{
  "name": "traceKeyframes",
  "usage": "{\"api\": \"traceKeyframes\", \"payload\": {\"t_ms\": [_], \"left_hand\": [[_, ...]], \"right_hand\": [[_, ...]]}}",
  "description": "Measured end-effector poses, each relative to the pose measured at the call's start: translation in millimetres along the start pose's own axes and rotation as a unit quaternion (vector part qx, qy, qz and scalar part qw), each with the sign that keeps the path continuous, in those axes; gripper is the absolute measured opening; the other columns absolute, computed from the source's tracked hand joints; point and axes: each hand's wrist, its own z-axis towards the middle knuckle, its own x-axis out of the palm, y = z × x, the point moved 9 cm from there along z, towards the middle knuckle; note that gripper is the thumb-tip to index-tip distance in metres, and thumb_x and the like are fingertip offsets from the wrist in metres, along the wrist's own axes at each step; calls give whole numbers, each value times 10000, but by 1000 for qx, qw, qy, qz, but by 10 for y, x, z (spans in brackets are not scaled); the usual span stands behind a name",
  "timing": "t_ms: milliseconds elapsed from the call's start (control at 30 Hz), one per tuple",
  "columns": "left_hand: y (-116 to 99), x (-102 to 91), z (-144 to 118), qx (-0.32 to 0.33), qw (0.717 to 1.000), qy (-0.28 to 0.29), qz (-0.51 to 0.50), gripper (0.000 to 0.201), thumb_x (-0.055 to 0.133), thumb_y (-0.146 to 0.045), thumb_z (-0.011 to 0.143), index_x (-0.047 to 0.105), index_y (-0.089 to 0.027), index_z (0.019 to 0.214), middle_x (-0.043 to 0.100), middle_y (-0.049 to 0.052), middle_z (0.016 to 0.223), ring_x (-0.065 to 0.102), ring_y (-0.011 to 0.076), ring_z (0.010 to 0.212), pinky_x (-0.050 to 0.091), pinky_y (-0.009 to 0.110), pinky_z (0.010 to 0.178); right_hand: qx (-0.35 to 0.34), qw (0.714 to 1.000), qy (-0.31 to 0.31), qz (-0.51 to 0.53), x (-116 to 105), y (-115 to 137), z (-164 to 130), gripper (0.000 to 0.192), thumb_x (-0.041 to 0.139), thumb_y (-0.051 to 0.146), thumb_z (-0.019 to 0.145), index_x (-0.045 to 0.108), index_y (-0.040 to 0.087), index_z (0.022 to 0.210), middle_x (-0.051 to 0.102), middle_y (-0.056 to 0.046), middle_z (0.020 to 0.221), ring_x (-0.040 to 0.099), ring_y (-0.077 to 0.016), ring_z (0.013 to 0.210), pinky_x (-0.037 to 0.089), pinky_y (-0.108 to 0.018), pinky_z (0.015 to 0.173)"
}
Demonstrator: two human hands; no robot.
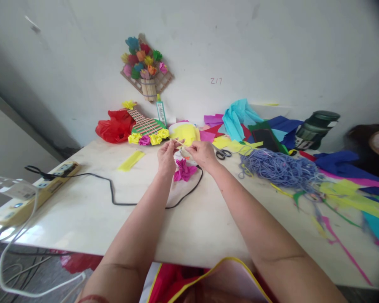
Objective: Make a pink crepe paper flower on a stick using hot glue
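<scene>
Right now both hands meet over the pale worktop point(82, 210), the left hand point(166, 158) and right hand point(203, 154) each pinching an end of a thin stick point(180, 143). Just below, between the wrists, lies a magenta paper flower point(184, 171), with scissors point(223, 154) near the right hand.

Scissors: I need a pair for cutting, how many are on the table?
1: scissors with black handles lie just right of the right hand, beside the yellow paper. Others may be under the paper.
</scene>
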Motion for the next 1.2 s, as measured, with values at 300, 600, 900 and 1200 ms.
{"api": "traceKeyframes", "payload": {"t_ms": [300,600,900,1200], "left_hand": [[-47,-8,40,45,992,4,121,259,617,-412,742,676,-162,778,722,79,829,655,189,826,458,283,710],[-223,-84,15,138,925,-36,353,212,527,-331,817,688,-199,777,720,37,781,635,170,736,444,268,697],[-254,-154,9,130,932,-51,333,101,611,-286,746,674,-229,692,701,8,688,594,175,676,403,276,754],[16,-120,90,49,981,-9,186,251,597,-408,757,649,-162,754,706,67,685,627,172,668,445,285,713]], "right_hand": [[17,997,21,-66,-12,-44,9,279,520,385,813,679,168,736,660,-28,672,536,-134,624,300,-242,559],[-31,980,42,-192,-63,169,-45,294,433,337,872,674,169,879,699,-101,838,614,-204,771,352,-277,619],[-74,967,70,-233,-57,300,-76,326,362,295,901,644,138,945,682,-147,903,627,-243,841,384,-299,653],[-69,971,59,-221,-97,272,-74,306,387,301,886,652,151,919,691,-129,883,628,-234,825,379,-297,641]]}}
